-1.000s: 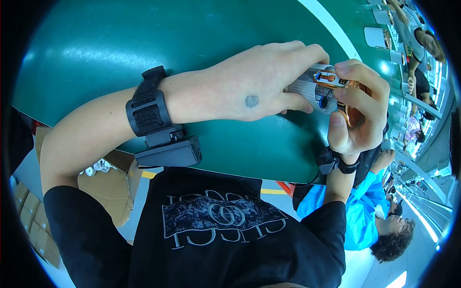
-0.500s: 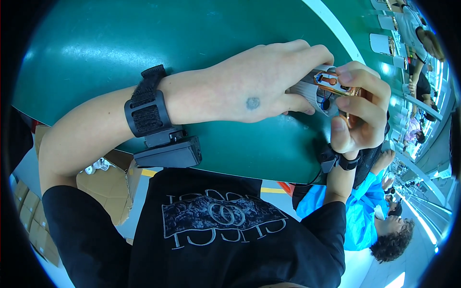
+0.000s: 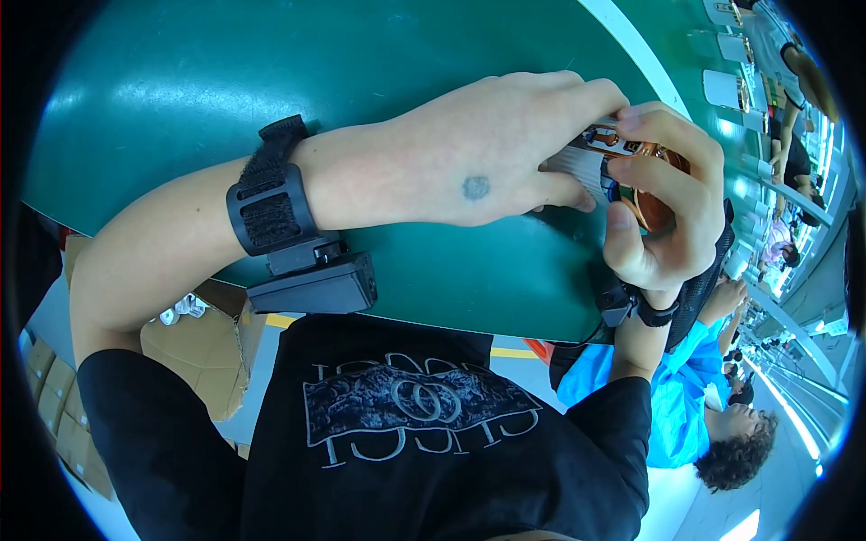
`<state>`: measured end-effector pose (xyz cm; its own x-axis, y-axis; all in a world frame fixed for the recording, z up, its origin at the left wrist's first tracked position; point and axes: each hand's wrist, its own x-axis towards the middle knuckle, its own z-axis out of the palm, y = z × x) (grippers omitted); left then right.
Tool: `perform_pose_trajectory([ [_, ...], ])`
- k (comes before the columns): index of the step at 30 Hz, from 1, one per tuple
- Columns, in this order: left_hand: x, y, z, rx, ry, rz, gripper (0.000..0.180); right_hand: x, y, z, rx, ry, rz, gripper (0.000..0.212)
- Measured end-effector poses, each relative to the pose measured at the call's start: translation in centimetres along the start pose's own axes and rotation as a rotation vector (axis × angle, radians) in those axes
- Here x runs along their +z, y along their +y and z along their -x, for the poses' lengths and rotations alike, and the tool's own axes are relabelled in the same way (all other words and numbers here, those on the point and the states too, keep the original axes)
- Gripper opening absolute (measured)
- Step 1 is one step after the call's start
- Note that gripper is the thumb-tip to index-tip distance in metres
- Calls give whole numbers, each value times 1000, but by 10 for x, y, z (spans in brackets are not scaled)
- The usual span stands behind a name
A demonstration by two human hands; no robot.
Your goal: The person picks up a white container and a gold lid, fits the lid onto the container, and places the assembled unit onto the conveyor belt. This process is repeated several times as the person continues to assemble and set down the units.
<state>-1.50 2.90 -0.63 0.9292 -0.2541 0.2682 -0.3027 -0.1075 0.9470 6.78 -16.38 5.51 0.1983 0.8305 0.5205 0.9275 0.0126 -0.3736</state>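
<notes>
Above the green tabletop (image 3: pixel 469 288), at the right, both hands grip one small device with a pale ribbed housing (image 3: pixel 579 169) and a shiny copper-coloured shell (image 3: pixel 657 213). My left hand (image 3: pixel 505 149) reaches across from the left, back upward, and closes around the ribbed end between thumb and fingers. My right hand (image 3: pixel 681 189) curls over the copper-coloured end, fingertips along its upper side and thumb below. Between the hands, dark and copper-coloured inner parts and a bit of blue show. The palm-side grip of the left hand is hidden. What kind of device it is, I cannot tell.
Black straps with small boxes sit on both wrists, the left box (image 3: pixel 316 284) being larger in view. An open cardboard box (image 3: pixel 194 361) stands below the table's left edge. A person in blue (image 3: pixel 681 406) sits close at the right. White-and-copper units (image 3: pixel 722 88) line the far right.
My right hand has shifted slightly left and its fingers have moved along the device. More of the copper-coloured shell's rounded end shows. My left hand stays almost in place.
</notes>
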Motion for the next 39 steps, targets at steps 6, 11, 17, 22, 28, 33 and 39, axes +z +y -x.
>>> perform_pose_trajectory([
  [6,-9,10,-5,-186,-76,253,52,-5,9,-3,-74,-159,218,40],
  [11,-18,25,-10,-371,-77,432,53,9,13,14,139,21,105,80],
  [17,-18,18,-17,-298,12,364,79,25,29,12,296,225,31,100],
  [22,-18,8,-20,-11,79,-47,81,31,34,12,425,360,-186,91],
  [28,-14,22,-26,-264,124,173,85,27,31,10,655,254,-341,91],
  [33,-20,14,-32,-218,72,7,85,26,32,16,536,297,-278,61],
  [39,-36,7,-45,17,44,-150,89,35,37,10,579,332,-250,61],
])
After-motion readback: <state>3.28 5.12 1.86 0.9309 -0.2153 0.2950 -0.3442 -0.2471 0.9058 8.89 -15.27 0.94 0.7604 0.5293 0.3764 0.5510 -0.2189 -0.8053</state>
